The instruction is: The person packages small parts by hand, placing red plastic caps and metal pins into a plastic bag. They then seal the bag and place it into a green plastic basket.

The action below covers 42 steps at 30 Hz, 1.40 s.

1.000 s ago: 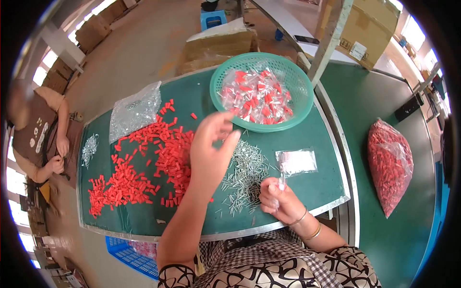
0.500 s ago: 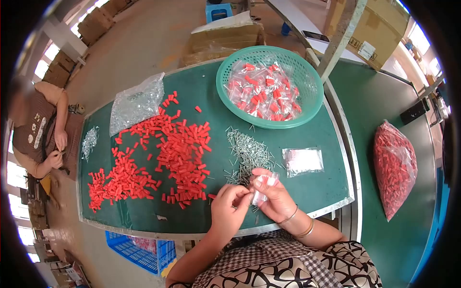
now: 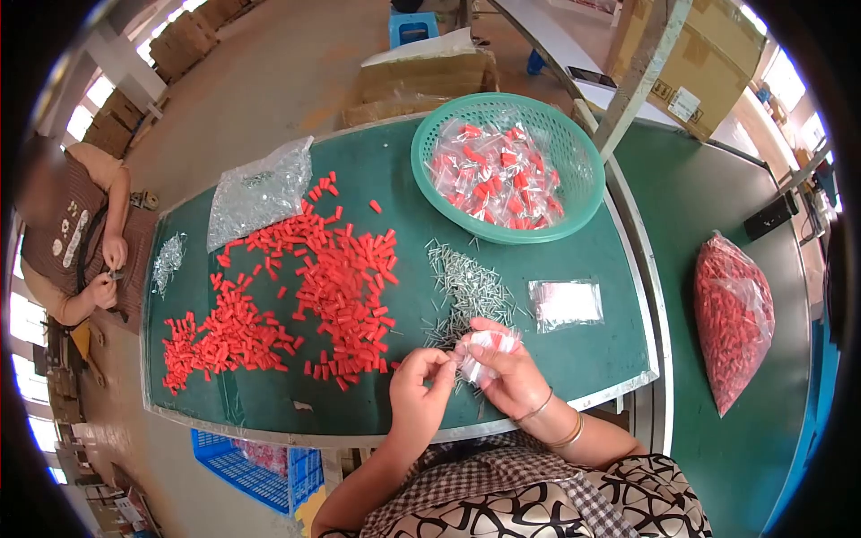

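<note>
Near the table's front edge, my right hand is wrapped round small clear plastic bags with red print on them. Just left of it, my left hand pinches at the edge of the bags, thumb and finger together. Behind both hands lies a heap of grey screws. A big pile of red plugs spreads over the green table to the left. A flat stack of clear bags rests to the right of the screws.
A green basket of filled bags stands at the back. A large clear bag lies back left, a sack of red plugs on the right table. A co-worker sits at the left; a blue crate is below.
My left hand has shifted slightly left and the bags have turned a little in my right hand. The view has moved slightly. The co-worker's hands have moved a little.
</note>
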{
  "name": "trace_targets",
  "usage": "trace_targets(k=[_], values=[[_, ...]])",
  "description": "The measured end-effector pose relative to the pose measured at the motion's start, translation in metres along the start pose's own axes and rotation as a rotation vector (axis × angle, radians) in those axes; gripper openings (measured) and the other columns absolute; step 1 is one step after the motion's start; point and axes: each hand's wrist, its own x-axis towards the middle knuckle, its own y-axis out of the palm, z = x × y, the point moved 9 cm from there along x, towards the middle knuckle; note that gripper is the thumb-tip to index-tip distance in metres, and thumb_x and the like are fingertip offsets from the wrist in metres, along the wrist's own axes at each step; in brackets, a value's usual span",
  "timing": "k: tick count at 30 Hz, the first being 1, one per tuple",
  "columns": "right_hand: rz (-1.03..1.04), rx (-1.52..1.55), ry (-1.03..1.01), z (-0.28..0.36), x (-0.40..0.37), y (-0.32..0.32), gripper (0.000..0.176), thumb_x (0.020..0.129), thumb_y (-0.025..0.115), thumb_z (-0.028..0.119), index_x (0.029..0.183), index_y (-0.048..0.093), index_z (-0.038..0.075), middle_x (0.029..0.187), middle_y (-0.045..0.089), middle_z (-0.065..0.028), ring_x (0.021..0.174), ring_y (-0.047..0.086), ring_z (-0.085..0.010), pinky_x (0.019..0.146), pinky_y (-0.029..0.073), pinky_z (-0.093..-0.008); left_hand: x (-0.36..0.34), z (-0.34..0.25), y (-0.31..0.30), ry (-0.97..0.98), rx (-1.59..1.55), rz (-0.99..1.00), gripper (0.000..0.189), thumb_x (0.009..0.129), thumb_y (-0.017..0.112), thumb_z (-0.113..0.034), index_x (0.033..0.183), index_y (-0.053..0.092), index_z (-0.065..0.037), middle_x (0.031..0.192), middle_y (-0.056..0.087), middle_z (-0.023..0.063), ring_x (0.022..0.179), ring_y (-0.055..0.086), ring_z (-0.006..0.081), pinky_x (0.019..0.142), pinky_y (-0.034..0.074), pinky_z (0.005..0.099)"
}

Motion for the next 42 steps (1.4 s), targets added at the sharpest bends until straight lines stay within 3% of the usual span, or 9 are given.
trace_targets(k=[8,14,26,30,33,34,36,41,42], values=[[-0.021,0.012,0.008,-0.001,0.000,-0.002,0.037,0.086,0.057,-0.006,0.122,0.049,0.001,0.100,0.063,-0.0120,0.092,0.062,-0.0224,0.084,0.052,-0.0341,-0.008,-0.005,-0.004,-0.065,-0.183,-0.080,0.011,0.081,0.061,0.007,0.085,0.052,0.000,0.079,0.061,0.0040,0.063,0.055,0.0059,0.057,0.045,0.0208],[-0.029,0.021,0.026,0.001,-0.001,0.001,0.038,0.086,0.056,-0.007,0.122,0.049,0.001,0.100,0.062,-0.0124,0.093,0.062,-0.0225,0.086,0.051,-0.0349,-0.010,-0.015,-0.010,0.077,-0.081,-0.110,0.013,0.083,0.053,0.013,0.087,0.048,0.001,0.094,0.058,0.0116,0.069,0.058,0.0097,0.063,0.048,0.0217],[-0.052,0.026,0.051,0.002,0.000,-0.002,0.038,0.085,0.059,-0.005,0.120,0.048,0.004,0.097,0.061,-0.0104,0.090,0.062,-0.0230,0.089,0.051,-0.0497,-0.008,-0.024,-0.049,-0.009,-0.282,-0.238,0.013,0.085,0.049,0.011,0.092,0.046,0.000,0.097,0.063,0.0194,0.081,0.065,0.0185,0.069,0.052,0.0255],[-0.062,0.063,0.033,0.004,-0.001,-0.003,0.032,0.089,0.058,0.002,0.119,0.049,0.005,0.091,0.060,-0.0084,0.073,0.058,-0.0167,0.071,0.054,-0.0381,-0.018,-0.025,-0.045,-0.118,-0.573,-0.150,0.015,0.084,0.050,0.010,0.092,0.048,-0.002,0.099,0.062,0.0177,0.084,0.064,0.0195,0.078,0.051,0.0310],[0.009,0.123,0.060,-0.002,0.000,0.004,0.028,0.090,0.059,0.010,0.117,0.052,0.008,0.086,0.059,-0.0061,0.066,0.051,-0.0133,0.060,0.047,-0.0307,-0.038,-0.026,-0.007,-0.076,-0.421,0.211,0.017,0.082,0.052,0.009,0.093,0.050,-0.003,0.102,0.062,0.0150,0.094,0.061,0.0197,0.084,0.047,0.0321],[0.041,0.148,0.077,-0.003,0.000,0.008,0.026,0.090,0.060,0.012,0.115,0.052,0.008,0.083,0.057,-0.0049,0.065,0.049,-0.0125,0.059,0.046,-0.0298,-0.044,-0.032,0.010,-0.105,-0.559,0.307,0.015,0.082,0.055,0.007,0.092,0.052,-0.004,0.106,0.062,0.0126,0.102,0.058,0.0188,0.088,0.044,0.0308],[0.107,0.195,0.118,-0.007,-0.002,0.016,0.025,0.090,0.061,0.016,0.113,0.053,0.009,0.077,0.054,-0.0025,0.061,0.045,-0.0110,0.057,0.043,-0.0278,-0.039,-0.046,0.025,0.034,-0.311,0.406,0.013,0.081,0.057,0.005,0.089,0.051,-0.004,0.109,0.061,0.0130,0.100,0.059,0.0185,0.088,0.044,0.0307],[0.072,0.197,0.174,-0.016,0.003,0.007,0.025,0.088,0.064,0.014,0.110,0.052,0.011,0.071,0.047,0.0009,0.057,0.042,-0.0090,0.055,0.041,-0.0246,-0.028,-0.047,0.025,0.121,-0.326,0.317,0.012,0.084,0.055,0.006,0.091,0.050,-0.002,0.107,0.061,0.0115,0.095,0.057,0.0154,0.084,0.044,0.0282],[0.050,0.143,0.169,-0.015,0.003,0.004,0.024,0.088,0.064,0.013,0.109,0.053,0.010,0.072,0.048,0.0006,0.059,0.044,-0.0090,0.056,0.042,-0.0250,-0.028,-0.039,0.020,0.030,-0.369,0.260,0.011,0.085,0.054,0.006,0.091,0.050,-0.002,0.106,0.061,0.0118,0.097,0.057,0.0160,0.086,0.044,0.0289]])
